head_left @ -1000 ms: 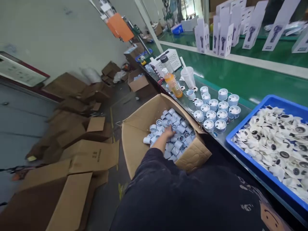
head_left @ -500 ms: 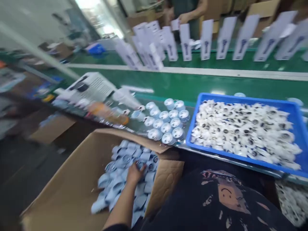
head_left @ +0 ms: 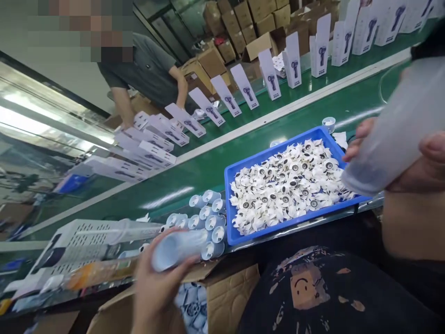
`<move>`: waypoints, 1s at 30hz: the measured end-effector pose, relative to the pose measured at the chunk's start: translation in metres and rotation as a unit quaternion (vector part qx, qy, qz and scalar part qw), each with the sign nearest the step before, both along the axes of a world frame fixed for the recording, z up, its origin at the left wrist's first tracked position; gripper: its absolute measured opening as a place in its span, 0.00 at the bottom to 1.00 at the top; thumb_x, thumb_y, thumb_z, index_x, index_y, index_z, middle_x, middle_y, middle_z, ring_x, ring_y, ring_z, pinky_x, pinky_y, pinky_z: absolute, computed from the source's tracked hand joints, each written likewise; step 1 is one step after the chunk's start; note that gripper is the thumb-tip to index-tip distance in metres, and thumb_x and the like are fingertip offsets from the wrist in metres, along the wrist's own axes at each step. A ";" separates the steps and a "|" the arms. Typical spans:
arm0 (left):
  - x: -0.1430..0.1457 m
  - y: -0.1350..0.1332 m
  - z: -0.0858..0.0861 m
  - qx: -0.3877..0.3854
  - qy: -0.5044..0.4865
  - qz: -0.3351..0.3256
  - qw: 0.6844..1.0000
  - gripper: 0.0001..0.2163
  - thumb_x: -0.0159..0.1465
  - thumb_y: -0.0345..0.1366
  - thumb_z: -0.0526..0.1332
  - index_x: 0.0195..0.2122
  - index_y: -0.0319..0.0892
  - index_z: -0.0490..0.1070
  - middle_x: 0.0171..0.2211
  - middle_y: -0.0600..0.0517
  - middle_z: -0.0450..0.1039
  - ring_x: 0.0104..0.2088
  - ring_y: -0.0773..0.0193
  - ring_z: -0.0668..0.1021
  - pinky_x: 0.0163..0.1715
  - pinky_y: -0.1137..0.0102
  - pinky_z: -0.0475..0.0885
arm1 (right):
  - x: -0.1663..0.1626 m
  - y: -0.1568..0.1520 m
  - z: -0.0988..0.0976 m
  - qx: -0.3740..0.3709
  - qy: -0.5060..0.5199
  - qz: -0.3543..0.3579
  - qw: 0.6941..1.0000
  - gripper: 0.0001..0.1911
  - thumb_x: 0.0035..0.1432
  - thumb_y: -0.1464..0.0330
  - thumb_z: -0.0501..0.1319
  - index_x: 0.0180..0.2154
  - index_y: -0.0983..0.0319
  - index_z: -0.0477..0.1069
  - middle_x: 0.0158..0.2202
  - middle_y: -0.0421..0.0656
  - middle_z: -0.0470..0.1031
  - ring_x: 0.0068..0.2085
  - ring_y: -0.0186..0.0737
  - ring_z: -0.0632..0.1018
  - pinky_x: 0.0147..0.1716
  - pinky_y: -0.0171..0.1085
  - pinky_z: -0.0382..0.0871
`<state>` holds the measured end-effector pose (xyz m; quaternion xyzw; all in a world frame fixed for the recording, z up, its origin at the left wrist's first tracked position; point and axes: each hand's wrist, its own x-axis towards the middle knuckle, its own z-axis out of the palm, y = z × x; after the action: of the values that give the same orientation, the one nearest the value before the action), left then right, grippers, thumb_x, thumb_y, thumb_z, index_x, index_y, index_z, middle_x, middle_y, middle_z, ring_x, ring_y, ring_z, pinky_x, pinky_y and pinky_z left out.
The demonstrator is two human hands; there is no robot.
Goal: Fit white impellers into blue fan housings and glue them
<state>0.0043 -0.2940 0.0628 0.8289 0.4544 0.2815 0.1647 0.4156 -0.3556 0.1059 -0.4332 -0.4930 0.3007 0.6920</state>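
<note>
**Head view, person seated at an assembly bench beside a conveyor.**

- **Left hand** (head_left: 153,292), low in the foreground: its grip is closed around a pale blue tube of housings (head_left: 179,248). The tube is held nearly level above the bench edge, its open end turned toward the viewer.
- **Right hand** (head_left: 413,171), at the right margin: its grip is closed around a pale translucent cylinder (head_left: 396,134). The cylinder is tilted, with its lower end over the right corner of the blue tray (head_left: 295,222). It is close to the lens and blurred, so its make-up cannot be told.
- **Blue tray:** it rests on the bench (head_left: 373,203) and is heaped with white fan blades (head_left: 288,185), each with a dark hub.
- **Standing housings** (head_left: 206,215): a cluster set upright on the bench just beside the tray's left wall, near the far end of the held tube.
- **Cardboard box** (head_left: 232,287): open, below the bench edge and beneath the left hand, with loose housings (head_left: 193,306) inside.
- **Left end of the bench:** a white perforated unit (head_left: 79,236), with an orange bottle (head_left: 100,273) lying in front of it.
- **Green belt** (head_left: 208,162): it runs behind the tray and carries one small white cap (head_left: 328,124).
- **White cartons** (head_left: 294,60): these stand in a row along the far side of the belt.
- **Another person** (head_left: 149,69) in a grey shirt stands beyond the cartons, with both hands at that row.
</note>
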 end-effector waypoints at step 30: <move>0.223 -0.024 -0.009 -0.046 -0.124 -0.295 0.946 0.15 0.51 0.39 0.71 0.37 0.42 0.70 0.34 0.51 0.77 0.34 0.59 0.79 0.33 0.66 0.74 | -0.053 0.005 0.015 -0.002 0.070 0.062 0.996 0.32 0.47 0.40 0.66 0.31 0.64 0.68 0.31 0.41 0.72 0.27 0.37 0.75 0.24 0.38 0.74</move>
<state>0.2269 -0.3182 0.0540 0.8761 0.1778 0.2996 0.3332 0.3623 -0.3502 0.1212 -0.3813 -0.4688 0.3735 0.7038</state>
